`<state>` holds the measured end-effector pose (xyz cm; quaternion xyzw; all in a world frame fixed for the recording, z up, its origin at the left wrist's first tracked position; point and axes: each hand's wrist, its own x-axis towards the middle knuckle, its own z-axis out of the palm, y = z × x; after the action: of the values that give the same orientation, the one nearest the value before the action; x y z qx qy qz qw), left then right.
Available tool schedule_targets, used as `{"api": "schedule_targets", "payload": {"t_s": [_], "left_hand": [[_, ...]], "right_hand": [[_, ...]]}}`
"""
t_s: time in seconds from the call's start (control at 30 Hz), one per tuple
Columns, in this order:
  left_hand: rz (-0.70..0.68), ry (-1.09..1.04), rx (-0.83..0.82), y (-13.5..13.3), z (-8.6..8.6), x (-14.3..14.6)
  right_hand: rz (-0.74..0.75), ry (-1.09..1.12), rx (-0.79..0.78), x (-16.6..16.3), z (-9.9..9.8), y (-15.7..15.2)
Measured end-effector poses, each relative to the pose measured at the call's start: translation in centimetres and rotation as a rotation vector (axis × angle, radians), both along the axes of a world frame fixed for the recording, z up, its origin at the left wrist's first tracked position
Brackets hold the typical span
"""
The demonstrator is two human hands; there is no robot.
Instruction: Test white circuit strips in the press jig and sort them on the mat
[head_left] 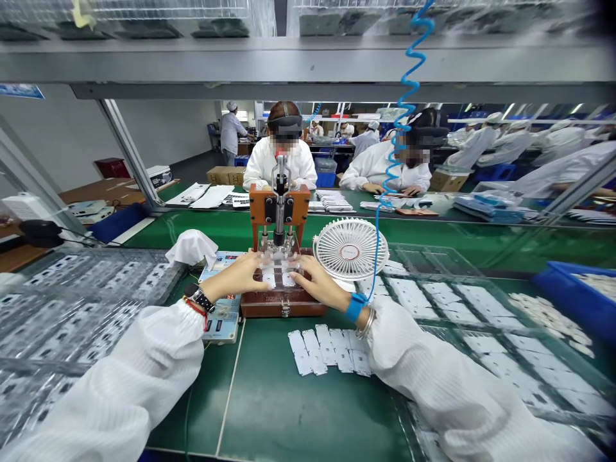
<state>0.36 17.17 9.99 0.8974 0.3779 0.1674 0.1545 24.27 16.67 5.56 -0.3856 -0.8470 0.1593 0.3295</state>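
A small brown hand press (279, 218) stands on the green bench in front of me. Both my hands rest on its base plate (283, 301). My left hand (243, 274) has its fingers pinched on a small white flat part (269, 278) under the press head. My right hand (315, 279) presses its fingers on a second white part (287, 279) beside it. Several more white flat parts (330, 350) lie in a row on the mat near my right wrist, which wears a blue strap (355, 307) on a blue coiled cord (399, 141).
A small white desk fan (350, 249) stands right of the press. Clear trays of white parts (81, 301) fill the left and the right (462, 308). A blue bin (572, 289) sits far right. A crumpled white cloth (192, 247) lies left. People in white coats work opposite.
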Motion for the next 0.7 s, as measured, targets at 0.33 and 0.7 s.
{"api": "schedule_targets", "payload": {"t_s": [0.33, 0.7], "left_hand": [[-0.047, 0.104, 0.031, -0.63, -0.04, 0.49], [-0.016, 0.018, 0.081, -0.51, -0.33, 0.73]], "right_hand": [[0.016, 0.033, 0.018, 0.06, -0.6, 0.07], [0.024, 0.038, -0.021, 0.15, -0.67, -0.16]]}}
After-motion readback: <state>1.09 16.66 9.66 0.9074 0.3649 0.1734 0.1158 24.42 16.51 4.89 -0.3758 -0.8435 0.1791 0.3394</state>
